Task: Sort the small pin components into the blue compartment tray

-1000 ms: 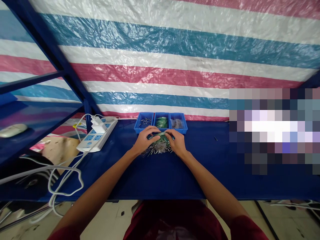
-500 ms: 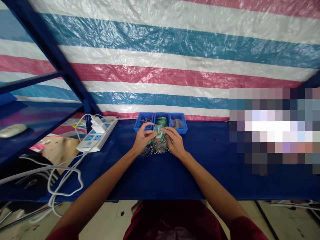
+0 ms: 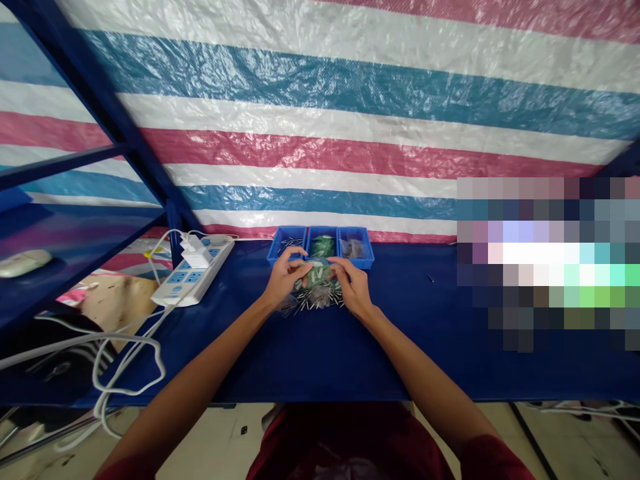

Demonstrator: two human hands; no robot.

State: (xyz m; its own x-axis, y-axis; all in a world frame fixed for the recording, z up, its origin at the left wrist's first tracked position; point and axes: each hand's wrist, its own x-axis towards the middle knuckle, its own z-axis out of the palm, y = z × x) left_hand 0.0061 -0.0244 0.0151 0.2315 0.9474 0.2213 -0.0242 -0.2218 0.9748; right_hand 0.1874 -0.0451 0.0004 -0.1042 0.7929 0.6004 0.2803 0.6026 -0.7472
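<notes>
My left hand (image 3: pixel 283 279) and my right hand (image 3: pixel 354 285) hold a small green circuit board (image 3: pixel 317 275) between them, a little above the blue table (image 3: pixel 320 347). Beneath the board lies a heap of small metal pins (image 3: pixel 315 300) on the table, partly in a clear bag. Just behind the hands stands a row of three blue bins (image 3: pixel 321 244): the left one has metal pins, the middle one green boards, the right one greyish parts.
A white power strip (image 3: pixel 193 273) with plugged-in adapters lies at the left, its white cables (image 3: pixel 125 353) looping off the table edge. A blue shelf frame (image 3: pixel 75 227) stands on the left. A striped tarpaulin (image 3: pixel 350 120) hangs behind. A blurred area covers the right.
Both hands lifted the green board from the pin heap, tilted it up toward the bins, then brought it back flatter between the fingertips. The camera shifted slightly.
</notes>
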